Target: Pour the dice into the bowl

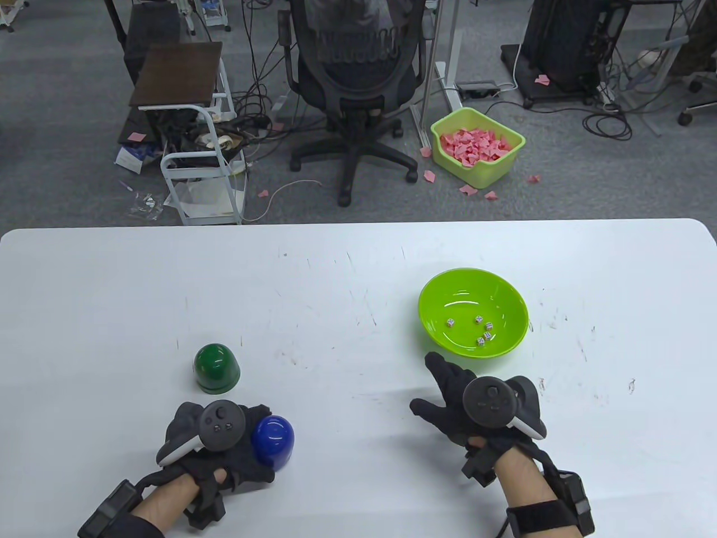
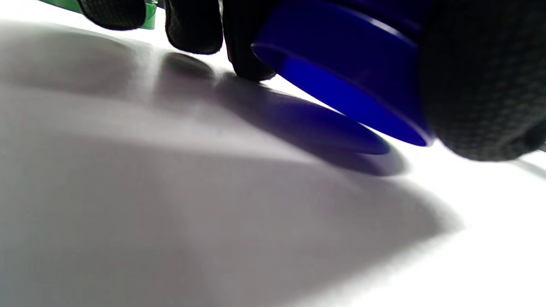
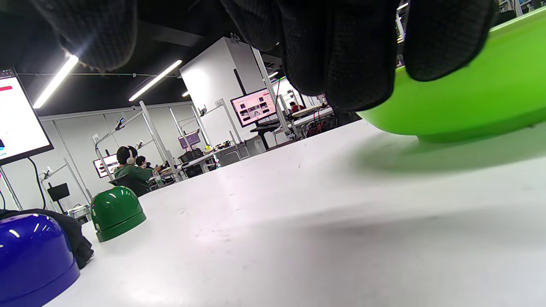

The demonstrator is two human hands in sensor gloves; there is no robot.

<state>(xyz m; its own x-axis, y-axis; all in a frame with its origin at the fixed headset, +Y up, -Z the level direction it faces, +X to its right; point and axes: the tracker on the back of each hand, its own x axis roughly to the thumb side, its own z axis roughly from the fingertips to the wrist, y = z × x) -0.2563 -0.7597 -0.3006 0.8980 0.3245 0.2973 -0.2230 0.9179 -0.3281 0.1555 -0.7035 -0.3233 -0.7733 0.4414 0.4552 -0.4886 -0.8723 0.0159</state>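
Observation:
A lime green bowl (image 1: 442, 291) stands on the white table (image 1: 336, 269) at the right of centre, with several white dice (image 1: 485, 335) in its bottom. My left hand (image 1: 224, 443) grips a blue dice cup (image 1: 274, 440), mouth down and tilted, its rim partly off the table in the left wrist view (image 2: 341, 94). A green dice cup (image 1: 216, 367) stands mouth down just beyond my left hand. My right hand (image 1: 448, 392) is empty with fingers spread, just in front of the bowl, which fills the right of the right wrist view (image 3: 460, 106).
The table's far edge runs across the middle of the table view. Beyond it on the floor are an office chair (image 1: 353, 84), a white cart (image 1: 201, 162) and a green bin of pink paper (image 1: 476, 147).

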